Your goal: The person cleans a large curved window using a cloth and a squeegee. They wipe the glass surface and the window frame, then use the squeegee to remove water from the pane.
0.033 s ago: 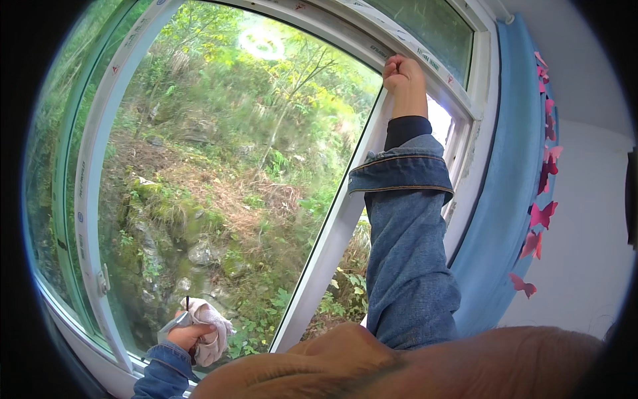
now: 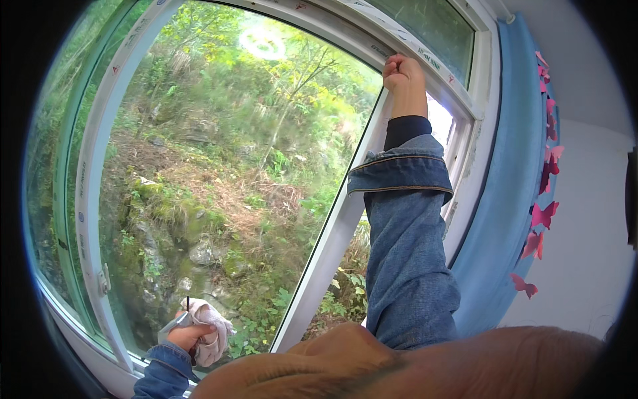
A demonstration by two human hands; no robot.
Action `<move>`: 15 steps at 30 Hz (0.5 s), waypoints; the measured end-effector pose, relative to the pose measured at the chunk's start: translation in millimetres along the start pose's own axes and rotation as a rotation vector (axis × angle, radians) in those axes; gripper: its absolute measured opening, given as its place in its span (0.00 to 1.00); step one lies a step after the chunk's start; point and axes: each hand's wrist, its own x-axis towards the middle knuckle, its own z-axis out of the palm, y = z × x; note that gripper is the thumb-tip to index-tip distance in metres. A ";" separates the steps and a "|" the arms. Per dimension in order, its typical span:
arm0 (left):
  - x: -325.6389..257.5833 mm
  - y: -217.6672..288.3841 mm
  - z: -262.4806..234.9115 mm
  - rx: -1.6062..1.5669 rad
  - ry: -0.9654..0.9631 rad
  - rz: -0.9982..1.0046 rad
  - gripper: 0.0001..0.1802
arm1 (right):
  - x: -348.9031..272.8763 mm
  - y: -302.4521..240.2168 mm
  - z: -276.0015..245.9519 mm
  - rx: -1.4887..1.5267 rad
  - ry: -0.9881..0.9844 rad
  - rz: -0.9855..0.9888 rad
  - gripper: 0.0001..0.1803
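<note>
My left hand (image 2: pixel 186 337), low at the left in front of the glass, is closed around a bunched whitish cloth (image 2: pixel 214 334). A greyish, partly see-through object (image 2: pixel 174 322) with a thin dark stick-like end is held with it; its kind is not clear. High up, my right hand (image 2: pixel 403 73) is curled into a fist against the top corner of the white window sash (image 2: pixel 325 236). What its fingers grip, if anything, is hidden. The right arm stretches upward in a rolled denim sleeve.
Behind the glass rises a rocky slope with plants (image 2: pixel 219 193). Another sash upright with a latch (image 2: pixel 104 279) stands at the left. A blue curtain (image 2: pixel 505 166) hangs right of the window, with pink paper butterflies (image 2: pixel 545 214) along its edge, beside a white wall (image 2: pixel 591 219).
</note>
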 end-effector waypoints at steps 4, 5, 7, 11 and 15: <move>-7.0 -1.8 1.1 -0.033 0.053 -0.019 0.21 | -12.2 5.3 6.6 0.084 -0.048 0.057 0.06; -8.0 -2.2 1.6 -0.040 0.063 -0.023 0.21 | -13.5 6.2 7.1 0.117 -0.073 0.070 0.06; -10.4 -4.1 1.8 -0.053 0.082 -0.028 0.21 | -15.3 8.4 8.0 0.184 -0.122 0.094 0.06; -11.9 -5.5 6.4 -0.074 0.106 -0.038 0.21 | -7.3 13.7 -0.3 0.256 -0.322 0.067 0.05; -12.7 -7.0 10.2 -0.089 0.116 -0.051 0.20 | 3.9 3.9 -20.5 -0.051 -0.313 -0.131 0.08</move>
